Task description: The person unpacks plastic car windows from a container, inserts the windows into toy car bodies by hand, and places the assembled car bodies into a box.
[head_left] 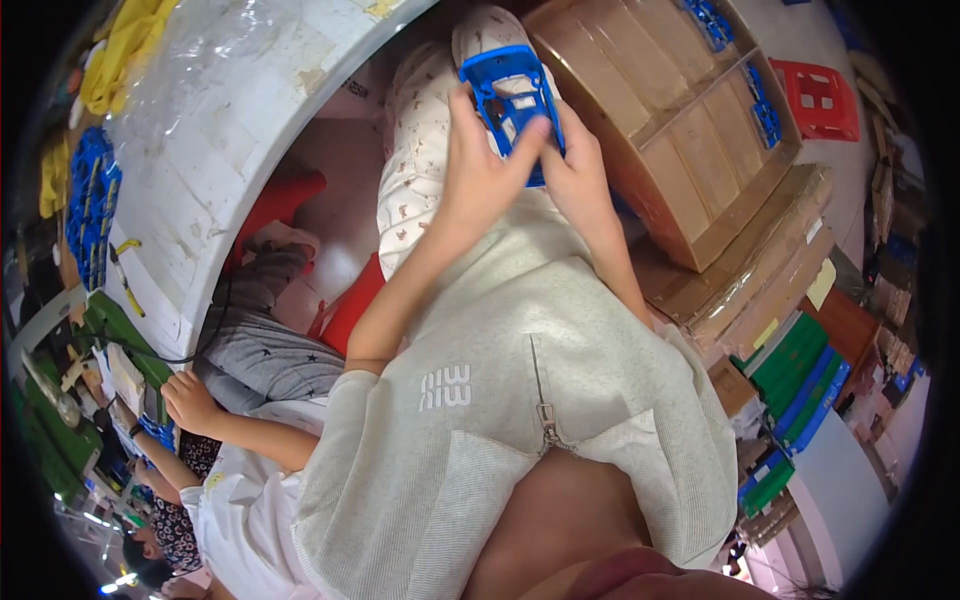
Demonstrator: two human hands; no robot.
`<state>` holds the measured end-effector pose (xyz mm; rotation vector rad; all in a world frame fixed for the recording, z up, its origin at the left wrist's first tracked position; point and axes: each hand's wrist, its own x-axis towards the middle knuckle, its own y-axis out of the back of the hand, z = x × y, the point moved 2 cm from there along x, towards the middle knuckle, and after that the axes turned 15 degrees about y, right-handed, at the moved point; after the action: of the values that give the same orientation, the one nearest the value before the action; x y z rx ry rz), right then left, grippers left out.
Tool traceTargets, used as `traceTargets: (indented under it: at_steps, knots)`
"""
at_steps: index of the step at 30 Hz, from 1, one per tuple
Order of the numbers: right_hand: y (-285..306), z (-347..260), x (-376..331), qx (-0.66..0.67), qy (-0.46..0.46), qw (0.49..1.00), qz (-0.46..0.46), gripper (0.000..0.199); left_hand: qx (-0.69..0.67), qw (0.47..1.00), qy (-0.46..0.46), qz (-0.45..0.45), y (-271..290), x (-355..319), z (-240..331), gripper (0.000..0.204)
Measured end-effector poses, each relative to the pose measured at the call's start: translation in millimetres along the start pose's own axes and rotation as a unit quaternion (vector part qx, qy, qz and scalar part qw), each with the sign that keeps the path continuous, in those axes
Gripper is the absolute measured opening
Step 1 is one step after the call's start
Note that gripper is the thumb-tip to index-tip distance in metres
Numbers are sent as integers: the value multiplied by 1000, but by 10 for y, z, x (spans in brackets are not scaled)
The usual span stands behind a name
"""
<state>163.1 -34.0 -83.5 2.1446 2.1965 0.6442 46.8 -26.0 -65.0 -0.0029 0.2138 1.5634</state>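
Observation:
A blue plastic toy car body [512,88] is held over my lap with both hands. My left hand [482,165] grips its near left side, thumb pressed on its lower edge. My right hand [574,155] holds the right side from below, fingers partly hidden behind the shell. The shell's open window frames show my patterned trousers underneath.
A cardboard box with dividers [690,130] holds more blue parts [763,105] at my right. A white worktable [215,130] curves at my left, with blue parts [90,205] and yellow pieces [125,45]. Another person's hand [190,400] rests at lower left. A red stool [825,100] stands far right.

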Motion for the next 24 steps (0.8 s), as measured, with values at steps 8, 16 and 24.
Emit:
traceTargets:
  at_steps: [8,16,24]
  knots:
    - [-149,-377,-421,27,21,998,-44,25,-43,999,4,6,82,-522,-10,80]
    - [-137,-581,-511,216,57,953,-204,44,23,968,2,251,924,-616,170,62]
    - [159,-209,-571,280,53,953,-102,23,365,823,35,434,3277,-594,124,47]
